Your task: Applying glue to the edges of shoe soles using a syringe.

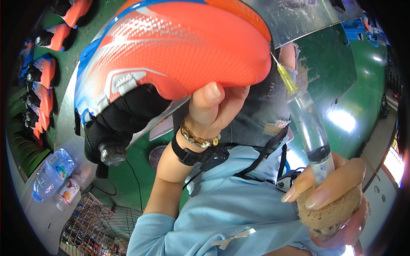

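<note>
Green floor (363, 85), shoe row (42, 72), left fingers (209, 96) gripping orange shoe (179, 47), right fingers (318, 198) clasping syringe (309, 128), sponge (331, 211)

Orange shoe (179, 47) held sole-up; syringe (309, 128) needle touching it.

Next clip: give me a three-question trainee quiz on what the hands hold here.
1. True or false: the left hand holds the orange shoe up by its edge.
2. What does the right hand hold with the syringe? A) brown sponge B) water bottle C) brush
3. Fill in: the syringe's needle hub is ____ in colour.

Key: 1 true; 2 A, a brown sponge; 3 yellow.
</note>
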Motion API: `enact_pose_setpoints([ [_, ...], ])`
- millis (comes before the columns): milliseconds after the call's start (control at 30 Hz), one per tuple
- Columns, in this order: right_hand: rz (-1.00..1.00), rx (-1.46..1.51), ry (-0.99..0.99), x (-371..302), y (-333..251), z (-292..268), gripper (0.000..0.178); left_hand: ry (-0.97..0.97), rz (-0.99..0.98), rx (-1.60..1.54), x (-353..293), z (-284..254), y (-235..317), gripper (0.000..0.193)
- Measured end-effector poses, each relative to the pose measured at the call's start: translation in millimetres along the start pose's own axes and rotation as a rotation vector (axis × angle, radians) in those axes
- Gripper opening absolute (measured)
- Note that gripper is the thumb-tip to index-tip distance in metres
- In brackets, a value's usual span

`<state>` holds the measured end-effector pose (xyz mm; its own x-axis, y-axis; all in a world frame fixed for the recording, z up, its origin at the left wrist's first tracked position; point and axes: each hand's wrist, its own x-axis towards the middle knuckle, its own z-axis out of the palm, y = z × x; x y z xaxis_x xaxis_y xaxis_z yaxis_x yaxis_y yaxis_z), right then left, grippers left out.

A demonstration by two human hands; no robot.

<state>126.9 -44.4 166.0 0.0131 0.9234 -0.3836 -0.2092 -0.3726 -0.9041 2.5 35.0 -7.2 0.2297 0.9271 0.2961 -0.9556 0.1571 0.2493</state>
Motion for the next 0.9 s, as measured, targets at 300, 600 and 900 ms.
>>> enact_pose_setpoints([
  [300,-0.332,-0.061,-0.201,4.8,45.4,-19.3,0.043,0.763,-0.188,-0.108,19.9,80.2,30.6,0.037],
  [600,-0.847,-0.170,-0.301,26.8,63.4,-18.1,0.029,0.848,-0.214,-0.069,22.5,87.7,37.8,0.038],
  [900,-1.040,-0.176,-0.285,42.7,82.6,-23.0,0.025,0.857,-0.257,-0.051,27.7,87.0,35.5,0.040],
])
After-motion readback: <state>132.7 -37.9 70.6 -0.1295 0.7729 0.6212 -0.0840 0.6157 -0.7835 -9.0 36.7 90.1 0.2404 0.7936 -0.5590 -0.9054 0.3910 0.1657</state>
